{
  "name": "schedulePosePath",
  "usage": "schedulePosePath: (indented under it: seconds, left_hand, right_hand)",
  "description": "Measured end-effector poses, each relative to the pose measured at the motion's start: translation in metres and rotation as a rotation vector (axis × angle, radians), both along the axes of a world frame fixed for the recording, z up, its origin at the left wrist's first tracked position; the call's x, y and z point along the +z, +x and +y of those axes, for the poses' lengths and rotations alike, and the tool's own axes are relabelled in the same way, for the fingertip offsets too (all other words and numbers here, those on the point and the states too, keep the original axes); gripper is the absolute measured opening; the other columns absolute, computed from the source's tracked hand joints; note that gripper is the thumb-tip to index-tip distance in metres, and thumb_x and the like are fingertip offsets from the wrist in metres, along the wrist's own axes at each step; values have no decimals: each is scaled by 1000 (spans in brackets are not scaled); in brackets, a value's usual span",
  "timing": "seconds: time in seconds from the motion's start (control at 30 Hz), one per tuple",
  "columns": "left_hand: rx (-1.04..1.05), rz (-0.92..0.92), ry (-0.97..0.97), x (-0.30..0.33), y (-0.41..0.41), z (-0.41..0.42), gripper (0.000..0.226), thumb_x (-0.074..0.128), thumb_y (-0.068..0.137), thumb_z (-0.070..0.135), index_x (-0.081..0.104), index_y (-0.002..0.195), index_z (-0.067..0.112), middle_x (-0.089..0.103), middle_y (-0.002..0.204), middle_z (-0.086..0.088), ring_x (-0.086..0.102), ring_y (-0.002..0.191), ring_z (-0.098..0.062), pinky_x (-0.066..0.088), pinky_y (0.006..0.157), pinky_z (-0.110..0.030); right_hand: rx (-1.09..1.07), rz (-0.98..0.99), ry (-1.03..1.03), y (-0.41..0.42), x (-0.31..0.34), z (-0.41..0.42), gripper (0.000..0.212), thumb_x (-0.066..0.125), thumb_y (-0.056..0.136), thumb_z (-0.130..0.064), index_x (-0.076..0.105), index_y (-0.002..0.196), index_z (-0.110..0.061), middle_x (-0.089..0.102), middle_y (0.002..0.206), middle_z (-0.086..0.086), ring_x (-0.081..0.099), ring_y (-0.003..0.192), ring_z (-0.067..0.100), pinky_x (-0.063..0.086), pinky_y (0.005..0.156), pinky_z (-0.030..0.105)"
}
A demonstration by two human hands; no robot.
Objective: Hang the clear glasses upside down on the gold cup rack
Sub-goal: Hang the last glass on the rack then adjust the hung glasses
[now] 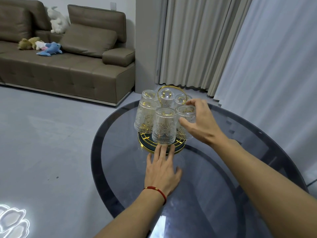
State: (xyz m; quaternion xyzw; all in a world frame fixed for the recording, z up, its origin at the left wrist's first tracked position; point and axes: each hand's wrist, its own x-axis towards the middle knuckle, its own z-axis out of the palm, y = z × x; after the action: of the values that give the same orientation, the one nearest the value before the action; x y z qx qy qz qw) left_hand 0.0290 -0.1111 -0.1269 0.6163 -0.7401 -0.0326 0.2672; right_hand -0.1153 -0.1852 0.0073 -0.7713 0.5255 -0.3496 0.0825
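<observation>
Round table (240, 134): glasses (164, 127) upright, mouths down on rack (145, 146); right hand (202, 121) fingers grasping one; left hand (163, 172) flat, released.

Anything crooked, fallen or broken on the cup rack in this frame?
Nothing stands out. Six clear glasses hang upside down on the gold cup rack, none fallen or visibly cracked. The right hand grips the glass nearest it; the left hand rests flat at the rack's base.

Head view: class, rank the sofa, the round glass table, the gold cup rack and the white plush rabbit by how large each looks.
1. Round glass table, nearest the camera, so inflated.
2. Sofa, cut off at the left edge, so its rank against the table is unsure.
3. Gold cup rack with its glasses.
4. White plush rabbit.
</observation>
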Motion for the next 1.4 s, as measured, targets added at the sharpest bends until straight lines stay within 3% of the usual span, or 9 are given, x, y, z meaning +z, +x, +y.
schedulePosePath:
  seconds: [0.13,0.47,0.63,0.77,1.03,1.3,1.4]
  left_hand:
    - [0,3,16,2,0,1,74,44,86,46,27,153,22,29,157,-7,13,147,-25,22,116,-55]
    - [7,-16,42,1,2,0,70,42,91,47,21,155,26,25,159,-5,10,148,-23,19,118,-54]
    - [4,-11,55,1,2,0,69,41,93,47,19,156,27,24,160,-5,9,149,-23,18,118,-53]
    - [6,-15,60,2,2,0,69,40,94,47,18,156,28,22,161,-5,7,149,-23,17,119,-53]
    - [2,-21,72,2,3,0,68,39,94,48,17,156,28,20,162,-5,6,150,-23,17,118,-53]
    - [7,-12,57,3,2,0,68,41,93,46,20,155,27,23,161,-6,9,149,-23,19,118,-53]
    - [8,-12,53,3,2,1,68,42,93,45,20,155,27,24,160,-5,10,149,-23,19,118,-53]
  right_hand:
    - [10,55,-69,1,-1,-12,49,72,91,-38,52,131,-19,53,129,1,51,120,14,45,106,34]
    - [10,81,-45,-26,2,-11,40,68,92,-50,59,127,-32,54,128,1,53,115,13,39,95,29]
    - [33,171,-69,-33,4,-8,45,63,94,-54,61,132,-30,56,133,-2,55,116,11,48,100,36]
    - [29,231,-73,-35,10,0,44,47,101,-53,62,134,-27,55,137,-2,58,122,20,50,100,44]
    - [55,249,-48,-41,15,1,39,43,108,-40,64,135,-23,56,137,-1,54,125,16,42,98,32]
    - [62,253,-104,-42,21,2,33,50,106,-30,63,132,-16,63,136,4,56,127,20,43,104,36]
    - [92,234,-99,-39,20,7,34,51,104,-21,57,137,-16,65,136,1,52,128,9,36,105,27]
